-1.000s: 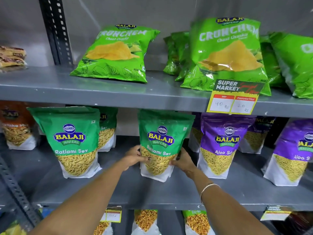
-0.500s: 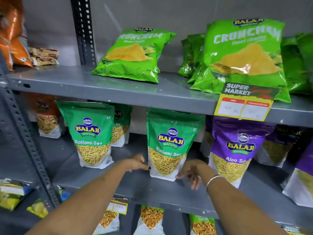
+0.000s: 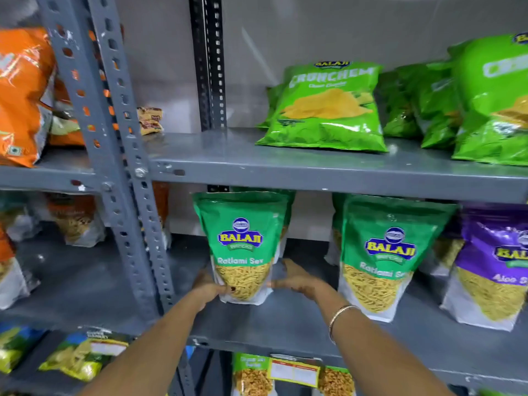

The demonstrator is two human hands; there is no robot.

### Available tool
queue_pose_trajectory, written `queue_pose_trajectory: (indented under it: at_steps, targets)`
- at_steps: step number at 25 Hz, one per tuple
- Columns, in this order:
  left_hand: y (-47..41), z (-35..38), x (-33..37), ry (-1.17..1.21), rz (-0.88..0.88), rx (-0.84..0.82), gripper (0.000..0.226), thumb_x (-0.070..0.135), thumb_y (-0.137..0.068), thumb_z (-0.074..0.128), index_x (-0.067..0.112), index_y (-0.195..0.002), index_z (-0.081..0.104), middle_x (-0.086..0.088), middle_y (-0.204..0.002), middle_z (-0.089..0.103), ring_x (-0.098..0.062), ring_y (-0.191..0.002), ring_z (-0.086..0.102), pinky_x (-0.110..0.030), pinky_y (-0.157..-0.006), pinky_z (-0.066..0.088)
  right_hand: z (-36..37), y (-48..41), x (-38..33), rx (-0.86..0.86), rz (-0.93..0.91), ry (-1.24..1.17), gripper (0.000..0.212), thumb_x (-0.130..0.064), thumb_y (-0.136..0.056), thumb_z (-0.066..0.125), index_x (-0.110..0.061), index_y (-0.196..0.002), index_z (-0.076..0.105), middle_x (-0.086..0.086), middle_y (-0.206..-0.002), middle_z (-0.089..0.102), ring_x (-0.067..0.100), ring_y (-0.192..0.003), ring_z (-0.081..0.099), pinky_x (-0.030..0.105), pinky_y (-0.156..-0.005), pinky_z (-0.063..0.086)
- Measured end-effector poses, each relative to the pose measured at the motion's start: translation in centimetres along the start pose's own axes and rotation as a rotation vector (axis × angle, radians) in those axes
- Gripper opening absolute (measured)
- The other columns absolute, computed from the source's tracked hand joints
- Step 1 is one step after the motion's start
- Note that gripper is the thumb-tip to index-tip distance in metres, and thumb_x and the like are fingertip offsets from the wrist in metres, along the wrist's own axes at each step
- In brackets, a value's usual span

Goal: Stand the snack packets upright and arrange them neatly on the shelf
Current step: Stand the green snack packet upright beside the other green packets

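A green Ratlami Sev packet (image 3: 241, 247) stands upright at the left end of the grey middle shelf (image 3: 285, 324). My left hand (image 3: 208, 287) grips its lower left edge and my right hand (image 3: 297, 281) presses its lower right side. A second green Ratlami Sev packet (image 3: 383, 255) stands upright to the right, free of my hands. Further right a purple Aloo Sev packet (image 3: 497, 267) stands, cut off by the frame edge. More packets stand behind these, mostly hidden.
A perforated grey upright post (image 3: 125, 172) rises just left of my left hand. On the top shelf (image 3: 314, 172) green Crunchem bags (image 3: 328, 107) lean back. Orange bags (image 3: 23, 92) fill the neighbouring rack. Packets and a price tag (image 3: 294, 370) sit below.
My view swung left. Both hands left the middle Ratlami Sev packet and moved left onto the leftmost one, now holding its lower sides.
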State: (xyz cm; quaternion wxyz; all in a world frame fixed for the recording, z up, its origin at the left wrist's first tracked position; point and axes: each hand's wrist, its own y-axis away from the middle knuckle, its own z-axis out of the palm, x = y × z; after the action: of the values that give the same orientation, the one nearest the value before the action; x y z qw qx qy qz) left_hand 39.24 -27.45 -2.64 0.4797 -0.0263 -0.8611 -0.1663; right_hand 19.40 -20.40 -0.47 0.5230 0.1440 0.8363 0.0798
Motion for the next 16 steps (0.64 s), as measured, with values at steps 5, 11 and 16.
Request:
queue_pose_trajectory:
  at_steps: [5, 11, 16]
  targets:
    - [-3.5, -0.8, -2.7, 0.028, 0.098, -0.025, 0.035, 0.002, -0.069, 0.075, 0.010, -0.097, 0.055, -0.007, -0.107, 0.062, -0.024, -0.100, 0.060, -0.026, -0.075, 0.046, 4.8, -2.2, -0.1, 0.106, -0.057, -0.349, 0.074, 0.006, -0.068, 0.075, -0.001, -0.133, 0.039, 0.020, -0.137, 0.052, 0.029, -0.125, 0.051, 0.038, -0.104, 0.041]
    - [-2.2, -0.9, -2.9, -0.104, 0.147, -0.098, 0.045, 0.008, -0.074, 0.073, 0.002, -0.115, 0.055, -0.012, -0.111, 0.061, -0.024, -0.103, 0.058, -0.022, -0.078, 0.037, 5.9, 0.6, -0.2, 0.214, -0.001, -0.299, 0.069, 0.007, -0.072, 0.071, -0.002, -0.133, 0.040, 0.007, -0.124, 0.055, 0.020, -0.117, 0.049, 0.032, -0.098, 0.039]
    - [1.0, -1.5, -3.7, -0.092, 0.194, -0.166, 0.051, 0.004, -0.071, 0.075, -0.001, -0.119, 0.057, -0.018, -0.126, 0.063, -0.018, -0.106, 0.059, -0.026, -0.090, 0.045, 6.5, 2.9, 1.1, 0.232, -0.016, -0.211, 0.074, -0.003, -0.068, 0.078, -0.003, -0.133, 0.042, 0.015, -0.135, 0.055, 0.030, -0.125, 0.051, 0.030, -0.097, 0.042]
